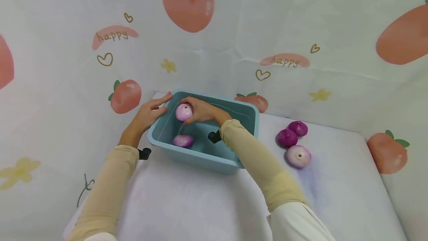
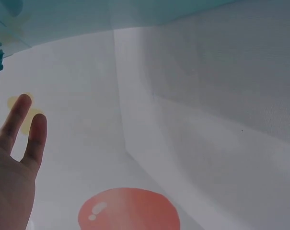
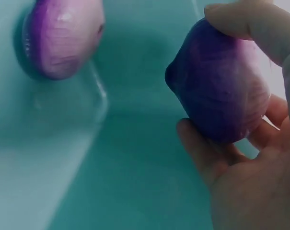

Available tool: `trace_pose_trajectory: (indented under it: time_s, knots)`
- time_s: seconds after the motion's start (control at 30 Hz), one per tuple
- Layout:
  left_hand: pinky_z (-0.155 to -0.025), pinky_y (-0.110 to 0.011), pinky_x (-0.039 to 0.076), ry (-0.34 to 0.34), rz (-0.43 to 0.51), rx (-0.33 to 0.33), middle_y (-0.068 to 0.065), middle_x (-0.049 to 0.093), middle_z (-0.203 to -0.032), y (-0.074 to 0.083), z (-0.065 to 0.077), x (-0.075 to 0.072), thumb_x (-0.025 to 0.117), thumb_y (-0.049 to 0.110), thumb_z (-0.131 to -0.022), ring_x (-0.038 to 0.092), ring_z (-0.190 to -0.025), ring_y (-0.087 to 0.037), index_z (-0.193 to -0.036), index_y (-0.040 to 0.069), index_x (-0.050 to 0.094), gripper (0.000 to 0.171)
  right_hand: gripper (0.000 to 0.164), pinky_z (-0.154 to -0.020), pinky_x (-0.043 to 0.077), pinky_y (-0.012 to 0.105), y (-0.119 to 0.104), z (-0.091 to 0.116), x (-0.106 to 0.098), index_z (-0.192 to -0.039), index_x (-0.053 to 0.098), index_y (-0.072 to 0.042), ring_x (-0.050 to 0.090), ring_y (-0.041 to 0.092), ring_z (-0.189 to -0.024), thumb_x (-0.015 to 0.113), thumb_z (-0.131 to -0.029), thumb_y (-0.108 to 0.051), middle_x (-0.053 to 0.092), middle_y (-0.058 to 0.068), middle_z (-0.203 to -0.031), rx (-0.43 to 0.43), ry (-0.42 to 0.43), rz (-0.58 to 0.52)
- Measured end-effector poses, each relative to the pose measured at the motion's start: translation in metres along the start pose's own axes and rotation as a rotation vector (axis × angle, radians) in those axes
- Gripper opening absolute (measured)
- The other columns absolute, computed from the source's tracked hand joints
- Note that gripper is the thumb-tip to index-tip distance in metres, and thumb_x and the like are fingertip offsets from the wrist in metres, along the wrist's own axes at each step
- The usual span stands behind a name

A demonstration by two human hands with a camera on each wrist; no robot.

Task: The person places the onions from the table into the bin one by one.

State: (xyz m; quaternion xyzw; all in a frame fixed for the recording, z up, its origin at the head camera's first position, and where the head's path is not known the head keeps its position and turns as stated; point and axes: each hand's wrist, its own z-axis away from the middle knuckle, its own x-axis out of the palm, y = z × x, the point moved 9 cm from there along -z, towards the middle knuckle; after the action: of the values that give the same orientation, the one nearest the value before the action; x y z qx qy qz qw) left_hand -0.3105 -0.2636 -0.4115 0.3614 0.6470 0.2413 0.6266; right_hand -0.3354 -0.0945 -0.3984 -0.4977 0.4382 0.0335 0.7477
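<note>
Five counted: one held onion (image 1: 184,112), one loose onion (image 1: 183,141) and, to the right, three more. Of those three, two small and dark: near dark onion (image 1: 287,138) against far dark onion (image 1: 298,128); third a pale onion (image 1: 299,156), just beside the near dark one, turned pale end up. One container only: blue-green bin (image 1: 197,161), rectangular, standing on white table (image 1: 194,200), close to printed backdrop (image 1: 214,66). Contents of bin: loose onion on the floor at near left; held onion within the mouth at far left, well inside the rim. Cannot tell whether touching a wall or the floor. Two hands, both at the bin. Right hand (image 1: 204,111) reaching over from the right, thumb and fingers spread to onion width, closed firmly round held onion; pointed tip clear of the grip in the right wrist view. Left hand (image 1: 147,116) at the bin's left rim, fingers long and apart, fingertips at the edge, nothing grasped. Two beige sleeves (image 1: 260,159), one per forearm.
</note>
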Motion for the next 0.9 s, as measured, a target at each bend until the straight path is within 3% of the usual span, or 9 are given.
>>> trace_pose_trajectory:
  time_s: [0.37,0.57,0.9]
  knots:
    - [-0.118,-0.064,0.032,0.010,0.001,0.017,0.009,0.036,-0.165,0.002,0.001,0.000,0.053,0.038,-0.104,0.033,-0.153,-0.032,-0.153,0.040,0.044,0.049,0.089,-0.113,0.047,0.042,0.044,0.000,0.022,-0.153,0.040,-0.019,0.054,0.022,-0.131,0.084,-0.081,-0.046,0.054,0.004,-0.147,0.187,-0.009,-0.024]
    - [-0.118,-0.064,0.033,0.016,0.001,0.014,0.009,0.037,-0.165,0.002,0.000,0.000,0.053,0.038,-0.104,0.034,-0.152,-0.032,-0.153,0.040,0.045,0.049,0.089,-0.116,0.045,0.043,0.047,-0.003,0.033,-0.153,0.039,-0.016,0.053,0.024,-0.133,0.083,-0.082,-0.045,0.053,0.006,-0.146,0.174,-0.065,-0.014]
    - [-0.115,-0.062,0.036,0.023,-0.006,-0.013,0.012,0.037,-0.164,0.000,0.000,0.001,0.052,0.041,-0.104,0.037,-0.151,-0.031,-0.152,0.043,0.045,0.048,0.090,-0.116,0.044,0.042,0.046,-0.003,0.035,-0.154,0.039,-0.015,0.053,0.023,-0.133,0.083,-0.082,-0.045,0.053,0.006,-0.147,0.168,-0.068,-0.016]
